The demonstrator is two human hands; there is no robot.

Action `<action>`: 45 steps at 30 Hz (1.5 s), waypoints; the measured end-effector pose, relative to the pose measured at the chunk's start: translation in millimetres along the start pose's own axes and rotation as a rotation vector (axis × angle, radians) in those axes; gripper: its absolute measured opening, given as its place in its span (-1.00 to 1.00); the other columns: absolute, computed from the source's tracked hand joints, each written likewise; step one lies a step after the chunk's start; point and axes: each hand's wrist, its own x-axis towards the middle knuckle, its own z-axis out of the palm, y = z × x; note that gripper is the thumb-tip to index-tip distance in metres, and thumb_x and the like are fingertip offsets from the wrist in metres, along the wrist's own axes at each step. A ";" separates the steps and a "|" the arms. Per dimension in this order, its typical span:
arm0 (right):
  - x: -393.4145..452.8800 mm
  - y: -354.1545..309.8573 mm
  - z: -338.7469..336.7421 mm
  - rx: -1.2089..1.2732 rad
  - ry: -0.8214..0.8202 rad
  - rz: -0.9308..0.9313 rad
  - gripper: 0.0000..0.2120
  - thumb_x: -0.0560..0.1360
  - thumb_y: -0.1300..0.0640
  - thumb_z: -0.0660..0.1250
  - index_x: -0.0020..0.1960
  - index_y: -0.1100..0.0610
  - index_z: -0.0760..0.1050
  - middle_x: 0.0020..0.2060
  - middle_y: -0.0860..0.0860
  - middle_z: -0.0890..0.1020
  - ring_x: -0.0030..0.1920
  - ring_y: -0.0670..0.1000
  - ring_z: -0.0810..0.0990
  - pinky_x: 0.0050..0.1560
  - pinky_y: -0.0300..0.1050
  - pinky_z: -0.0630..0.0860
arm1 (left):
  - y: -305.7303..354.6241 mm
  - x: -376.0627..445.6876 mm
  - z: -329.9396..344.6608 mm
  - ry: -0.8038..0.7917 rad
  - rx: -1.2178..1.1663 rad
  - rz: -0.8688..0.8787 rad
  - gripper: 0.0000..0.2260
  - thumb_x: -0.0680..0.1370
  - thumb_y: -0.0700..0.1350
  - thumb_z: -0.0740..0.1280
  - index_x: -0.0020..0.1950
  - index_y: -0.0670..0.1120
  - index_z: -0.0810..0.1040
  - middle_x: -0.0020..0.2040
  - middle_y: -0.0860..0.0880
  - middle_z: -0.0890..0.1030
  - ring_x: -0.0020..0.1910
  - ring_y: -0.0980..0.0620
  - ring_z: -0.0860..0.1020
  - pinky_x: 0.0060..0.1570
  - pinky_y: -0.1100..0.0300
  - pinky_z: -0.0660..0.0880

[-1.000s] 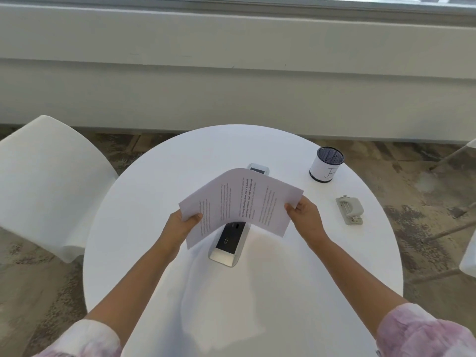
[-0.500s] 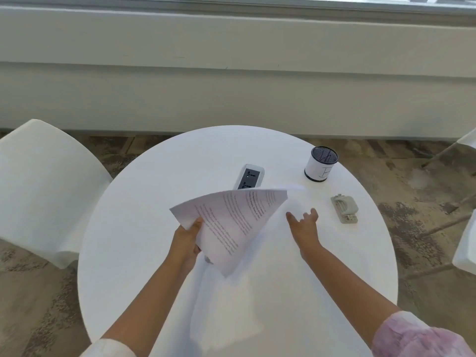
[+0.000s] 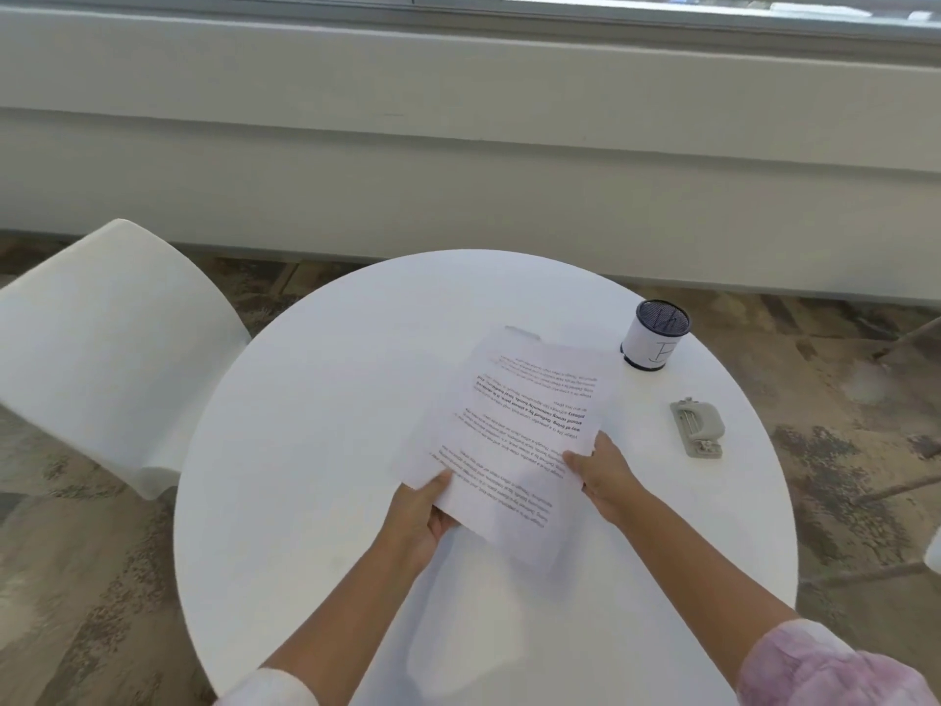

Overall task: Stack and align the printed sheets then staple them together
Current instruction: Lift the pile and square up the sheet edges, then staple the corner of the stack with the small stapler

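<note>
The printed sheets (image 3: 519,425) are held nearly flat, low over the middle of the round white table (image 3: 305,450), with the text upside down to me. My left hand (image 3: 422,512) grips their near left corner, thumb on top. On the near right edge, my right hand (image 3: 606,476) pinches the sheets. A small grey stapler-like tool (image 3: 697,428) lies on the table to the right, apart from both hands. Only the far tip of a silver device (image 3: 522,332) shows past the sheets' far edge; the rest is hidden under them.
A white cylindrical cup with a dark top (image 3: 657,341) stands at the table's far right. A white chair (image 3: 112,349) sits to the left of the table. A low wall with a window ledge (image 3: 458,145) runs behind. Patterned floor surrounds the table.
The sheets, held up and curled by my left hand alone half a second ago, now lie flatter and further right. My right hand has taken hold of them again. They now cover the silver device.
</note>
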 end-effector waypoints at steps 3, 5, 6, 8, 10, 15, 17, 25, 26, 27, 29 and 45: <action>1.7 -0.6 -19.4 -0.134 -0.043 -0.025 -0.64 0.53 0.29 0.24 0.31 0.17 0.31 0.24 0.15 0.50 0.24 0.21 0.48 0.25 0.16 0.42 | 5.2 2.3 -4.7 -0.008 0.066 0.017 -0.74 0.56 -0.17 0.23 0.24 -0.15 0.47 -0.01 -0.14 0.62 -0.13 -0.11 0.58 -0.44 0.10 0.58; 5.2 -0.5 -33.2 -0.188 -0.096 -0.034 -0.64 0.52 0.29 0.25 0.31 0.16 0.32 0.23 0.14 0.52 0.24 0.21 0.49 0.29 0.22 0.41 | 8.2 3.9 -8.6 -0.034 0.140 -0.011 -0.76 0.55 -0.06 0.25 0.17 -0.08 0.55 -0.09 -0.09 0.67 -0.19 -0.06 0.63 -0.38 0.11 0.59; 7.2 -0.2 -39.7 -0.211 -0.122 -0.038 -0.63 0.52 0.29 0.25 0.31 0.17 0.33 0.23 0.15 0.52 0.23 0.22 0.50 0.29 0.25 0.40 | 9.0 4.1 -9.7 -0.035 0.175 -0.047 -0.78 0.53 -0.03 0.26 0.11 -0.05 0.58 -0.15 -0.05 0.69 -0.25 -0.01 0.64 -0.37 0.15 0.58; 10.5 1.3 -51.2 -0.229 -0.169 -0.042 -0.64 0.52 0.31 0.26 0.29 0.18 0.34 0.21 0.16 0.54 0.22 0.22 0.52 0.29 0.29 0.39 | 7.4 5.2 -8.9 -0.046 0.357 -0.090 -0.80 0.54 -0.03 0.28 0.10 -0.04 0.60 -0.19 0.01 0.69 -0.33 0.05 0.63 -0.39 0.23 0.54; 11.7 4.0 -57.5 -0.208 -0.199 -0.039 -0.66 0.51 0.33 0.26 0.27 0.15 0.37 0.20 0.15 0.56 0.20 0.21 0.54 0.28 0.29 0.40 | 3.1 6.3 -6.1 -0.070 0.568 -0.101 -0.81 0.57 -0.05 0.25 0.13 -0.03 0.57 -0.14 0.02 0.69 -0.33 0.05 0.63 -0.35 0.23 0.54; 24.4 10.7 -80.0 -0.190 -0.242 -0.041 -0.67 0.50 0.34 0.28 0.25 0.21 0.41 0.17 0.18 0.58 0.15 0.20 0.57 0.25 0.23 0.45 | -26.7 8.3 20.5 0.030 0.647 -0.071 -0.80 0.60 -0.17 0.19 0.15 -0.08 0.54 -0.15 -0.04 0.65 -0.30 0.03 0.59 -0.40 0.27 0.51; 31.9 11.0 -88.9 -0.165 -0.240 -0.031 -0.68 0.50 0.30 0.30 0.25 0.22 0.41 0.11 0.15 0.61 0.10 0.16 0.60 0.21 0.14 0.50 | -38.6 10.7 27.2 0.079 0.607 -0.049 -0.80 0.60 -0.19 0.17 0.16 -0.11 0.53 -0.14 -0.08 0.62 -0.28 -0.01 0.55 -0.37 0.23 0.48; 72.5 2.2 -150.0 -0.645 0.392 -0.494 -0.73 0.42 0.25 0.39 0.11 0.27 0.54 0.12 0.24 0.56 0.17 0.22 0.50 0.17 0.04 0.41 | -69.4 16.3 44.7 0.155 0.443 -0.012 -0.82 0.60 -0.18 0.20 0.08 0.01 0.55 -0.21 -0.03 0.63 -0.41 0.04 0.51 -0.39 0.25 0.38; 80.1 -0.2 -158.6 -0.714 0.427 -0.472 -0.70 0.43 0.23 0.38 0.15 0.26 0.53 0.12 0.26 0.55 0.17 0.25 0.48 0.16 0.08 0.39 | -72.1 16.8 45.8 0.160 0.437 -0.010 -0.82 0.60 -0.17 0.20 0.08 0.01 0.55 -0.21 -0.03 0.63 -0.42 0.04 0.51 -0.41 0.27 0.38; 87.5 -2.0 -165.9 -0.743 0.446 -0.412 -0.66 0.44 0.21 0.37 0.21 0.24 0.49 0.16 0.28 0.51 0.18 0.28 0.45 0.15 0.08 0.39 | -74.8 17.1 47.1 0.169 0.430 -0.008 -0.82 0.60 -0.17 0.20 0.08 0.01 0.56 -0.21 -0.03 0.63 -0.44 0.05 0.51 -0.43 0.29 0.39; 100.2 -4.8 -176.0 -0.757 0.440 -0.272 -0.57 0.48 0.17 0.33 0.31 0.23 0.37 0.22 0.32 0.40 0.23 0.32 0.36 0.16 0.11 0.38 | -79.9 17.1 50.3 0.182 0.404 -0.003 -0.82 0.59 -0.17 0.21 0.06 0.03 0.56 -0.21 -0.03 0.64 -0.47 0.07 0.53 -0.47 0.31 0.42; 120.9 -4.8 -184.2 -0.783 0.242 -0.066 -0.63 0.49 0.13 0.29 0.20 0.33 0.34 0.09 0.26 0.55 0.08 0.24 0.54 -0.16 -0.06 0.40 | -94.2 25.5 64.6 0.216 0.381 -0.006 -0.78 0.60 -0.17 0.20 0.22 -0.06 0.51 -0.11 -0.09 0.61 -0.31 -0.01 0.53 -0.36 0.23 0.46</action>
